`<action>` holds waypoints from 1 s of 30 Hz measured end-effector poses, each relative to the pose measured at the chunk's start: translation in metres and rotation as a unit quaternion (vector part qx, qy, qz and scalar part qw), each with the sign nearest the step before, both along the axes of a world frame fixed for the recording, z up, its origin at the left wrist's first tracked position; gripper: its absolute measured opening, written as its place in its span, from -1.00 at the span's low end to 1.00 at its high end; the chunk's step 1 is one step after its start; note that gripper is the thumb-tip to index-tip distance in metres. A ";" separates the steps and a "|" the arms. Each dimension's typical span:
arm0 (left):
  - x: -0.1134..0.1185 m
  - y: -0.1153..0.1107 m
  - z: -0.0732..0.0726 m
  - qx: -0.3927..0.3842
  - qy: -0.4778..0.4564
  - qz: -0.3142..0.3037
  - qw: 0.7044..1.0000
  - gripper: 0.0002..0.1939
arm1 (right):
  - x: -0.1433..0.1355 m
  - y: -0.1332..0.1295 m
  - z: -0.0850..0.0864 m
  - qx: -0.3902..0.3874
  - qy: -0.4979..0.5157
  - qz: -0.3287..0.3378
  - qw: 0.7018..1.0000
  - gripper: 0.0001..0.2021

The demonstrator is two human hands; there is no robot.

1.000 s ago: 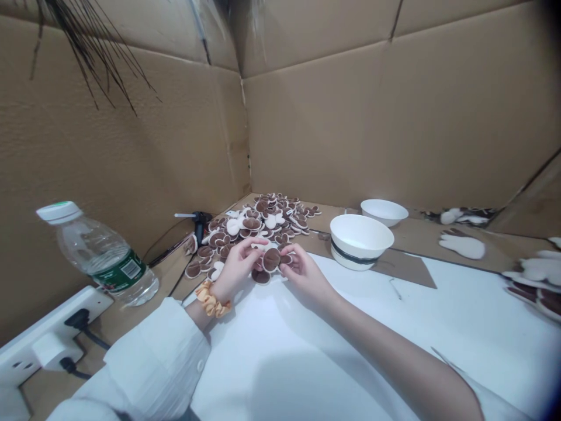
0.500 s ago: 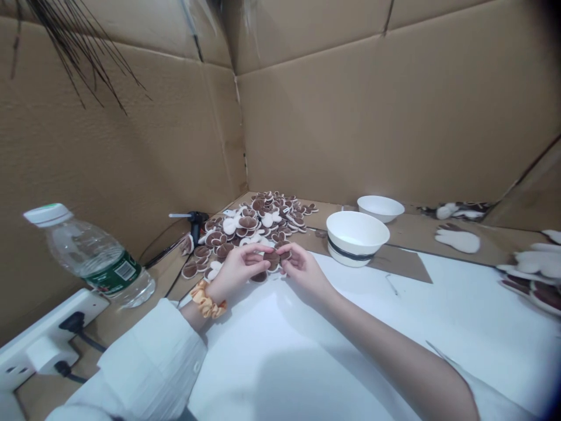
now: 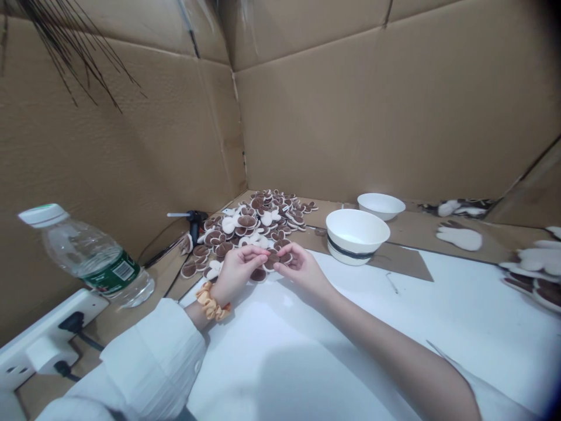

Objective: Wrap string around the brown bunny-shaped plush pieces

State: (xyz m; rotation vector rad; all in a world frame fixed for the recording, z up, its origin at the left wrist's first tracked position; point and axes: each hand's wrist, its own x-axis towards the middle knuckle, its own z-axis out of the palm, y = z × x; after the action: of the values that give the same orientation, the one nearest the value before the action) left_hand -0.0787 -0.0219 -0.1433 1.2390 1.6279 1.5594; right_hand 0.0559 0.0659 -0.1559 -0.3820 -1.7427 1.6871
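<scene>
Between my two hands is a small brown fabric piece with a pale edge (image 3: pixel 272 259), held over the near edge of the pile. My left hand (image 3: pixel 242 268), with an orange scrunchie (image 3: pixel 212 302) at the wrist, pinches its left side. Thumb and index finger of my right hand (image 3: pixel 302 269) close on its right side. Behind my hands lies a heap of brown and white fabric pieces (image 3: pixel 247 222). Another brown piece (image 3: pixel 258 275) rests on the white surface just below my fingers.
A white bowl with a black band (image 3: pixel 357 234) stands right of the pile, another white bowl (image 3: pixel 381 206) behind it. A water bottle (image 3: pixel 109 266), power strip (image 3: pixel 83 310) and glue gun (image 3: pixel 195 225) are left. Fabric pieces (image 3: pixel 541 269) lie far right.
The fingertips of my left hand have drawn closer together on the piece, and my right thumb has shifted left across it. The view has moved slightly.
</scene>
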 end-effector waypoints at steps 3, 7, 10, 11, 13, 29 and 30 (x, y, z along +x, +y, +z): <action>-0.001 0.001 0.000 0.006 -0.005 -0.011 1.000 -0.80 | 0.001 0.000 0.001 0.006 0.003 0.009 1.000 -0.83; -0.006 0.001 0.003 0.016 -0.008 -0.058 0.998 -0.75 | 0.002 0.002 0.001 0.004 0.015 0.008 1.000 -0.84; -0.007 0.001 0.003 0.013 0.028 -0.107 0.994 -0.64 | 0.002 0.004 0.000 0.004 0.023 0.002 1.000 -0.84; -0.007 0.001 0.003 0.013 0.045 -0.119 0.992 -0.62 | 0.002 0.004 0.000 0.006 0.025 0.001 1.000 -0.84; -0.006 0.001 0.002 0.014 0.069 -0.133 0.989 -0.62 | 0.001 0.005 -0.001 0.008 0.027 0.003 1.000 -0.84; -0.093 -0.013 0.026 -0.043 0.169 0.085 0.981 -0.49 | 0.000 0.016 -0.015 -0.039 0.008 -0.070 0.997 -0.72; -0.096 -0.013 0.024 -0.039 0.174 0.097 0.979 -0.51 | 0.000 0.016 -0.015 -0.039 0.006 -0.072 0.997 -0.71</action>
State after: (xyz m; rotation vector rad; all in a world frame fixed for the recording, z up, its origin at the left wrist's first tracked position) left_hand -0.1748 -0.0347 -0.1188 1.4053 2.0642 1.4318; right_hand 0.0559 0.0816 -0.1711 -0.5185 -1.6036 1.6547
